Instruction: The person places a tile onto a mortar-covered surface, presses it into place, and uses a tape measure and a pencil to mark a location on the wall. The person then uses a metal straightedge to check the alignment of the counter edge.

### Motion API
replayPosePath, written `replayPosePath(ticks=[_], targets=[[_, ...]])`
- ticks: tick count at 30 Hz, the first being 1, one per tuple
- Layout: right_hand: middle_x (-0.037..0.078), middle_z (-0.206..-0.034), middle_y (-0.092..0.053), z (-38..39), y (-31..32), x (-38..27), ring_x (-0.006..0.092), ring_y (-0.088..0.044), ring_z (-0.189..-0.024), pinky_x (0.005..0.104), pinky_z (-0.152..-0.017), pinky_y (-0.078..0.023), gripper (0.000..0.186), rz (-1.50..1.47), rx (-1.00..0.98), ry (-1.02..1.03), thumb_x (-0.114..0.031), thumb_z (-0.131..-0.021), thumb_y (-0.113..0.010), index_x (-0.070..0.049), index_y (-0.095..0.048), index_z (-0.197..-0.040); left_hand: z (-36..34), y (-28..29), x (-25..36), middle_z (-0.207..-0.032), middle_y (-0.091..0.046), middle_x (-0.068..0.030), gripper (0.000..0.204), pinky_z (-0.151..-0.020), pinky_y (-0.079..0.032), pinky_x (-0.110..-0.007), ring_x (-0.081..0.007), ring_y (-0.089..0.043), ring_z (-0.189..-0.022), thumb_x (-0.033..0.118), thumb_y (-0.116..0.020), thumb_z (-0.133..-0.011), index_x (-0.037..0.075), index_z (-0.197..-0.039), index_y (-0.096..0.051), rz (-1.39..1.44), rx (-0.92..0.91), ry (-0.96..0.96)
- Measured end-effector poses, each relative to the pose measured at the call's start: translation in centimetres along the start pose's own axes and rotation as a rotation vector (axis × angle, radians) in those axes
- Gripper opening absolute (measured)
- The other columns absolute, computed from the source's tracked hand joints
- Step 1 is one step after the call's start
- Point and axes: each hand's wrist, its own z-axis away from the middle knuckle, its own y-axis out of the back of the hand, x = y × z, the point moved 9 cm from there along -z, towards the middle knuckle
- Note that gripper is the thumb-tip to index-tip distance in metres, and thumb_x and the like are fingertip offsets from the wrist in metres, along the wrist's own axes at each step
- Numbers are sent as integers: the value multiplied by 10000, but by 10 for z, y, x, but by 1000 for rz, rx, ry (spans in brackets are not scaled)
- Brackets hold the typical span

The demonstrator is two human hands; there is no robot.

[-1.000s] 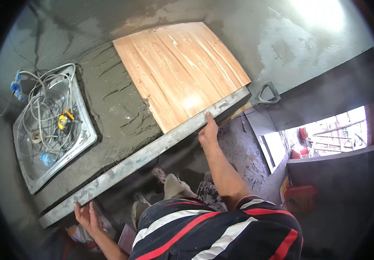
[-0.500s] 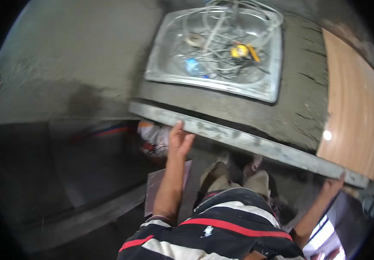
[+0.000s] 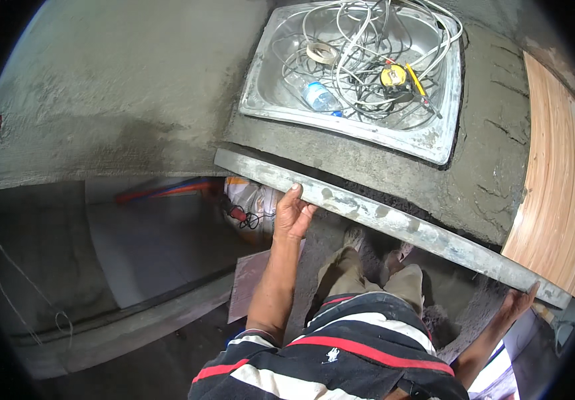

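Observation:
A long grey straightedge bar (image 3: 394, 223), smeared with cement, runs along the front edge of the cement-covered counter (image 3: 374, 160). My left hand (image 3: 294, 213) grips it left of its middle, thumb on top and the fingers underneath, partly hidden. Close to the bar's right end, my right hand (image 3: 521, 301) holds it the same way, fingers mostly out of sight. A dark gap shows between the bar and part of the counter edge. Behind it sits a metal sink (image 3: 351, 129) set into the counter, at a slight slant.
Inside the sink lie tangled cables (image 3: 361, 53), a tape roll (image 3: 322, 53), a yellow tape measure (image 3: 394, 75) and a plastic bottle (image 3: 321, 97). A wood-grain panel (image 3: 551, 180) covers the counter's right side. Below left are a white sack (image 3: 254, 200) and a low ledge (image 3: 147, 317).
The whole view has shifted, so the sink, bar and hands appear further right and slightly lower. Both hands keep their hold on the bar, which stays along the counter edge.

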Motion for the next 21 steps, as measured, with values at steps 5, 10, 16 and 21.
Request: replayPosePath(ticks=[5, 10, 16, 21], targets=[[164, -1272, -642, -2, 8, -7, 268, -627, -1153, 421, -1003, -499, 488, -54, -26, 55, -218, -958, -674, 10, -518, -1359, 2, 1, -6, -1114, -688, -88, 300, -778, -563, -387, -255, -664, -1048, 171, -705, -903, 95, -1174, -603, -11, 22, 32], [161, -1273, -629, 17, -23, 4, 271, -607, -1168, 419, -1008, -493, 421, 40, -125, -59, -229, -997, -582, 1, -519, -1344, -13, 29, -10, -1027, -676, -114, 117, -902, -526, -479, -281, -650, -983, 72, -627, -922, 62, -1038, -615, 142, 52, 101], [136, -1301, -604, 54, -69, -4, 292, -584, -1193, 450, -1037, -476, 425, -136, 87, 69, -270, -1019, -551, -17, -500, -1357, -34, 71, 38, -1269, -652, -135, 377, -1037, -465, -462, -289, -602, -1193, 286, -635, -968, 38, -1250, -604, -205, -17, 24], [122, -1311, -596, 45, -51, -13, 295, -569, -1212, 466, -1053, -453, 448, -151, 82, 157, -281, -1017, -554, -24, -482, -1377, -47, 70, 20, -1268, -652, -110, 365, -976, -498, -399, -244, -611, -1174, 249, -647, -967, 51, -1270, -602, -128, -78, 110]])
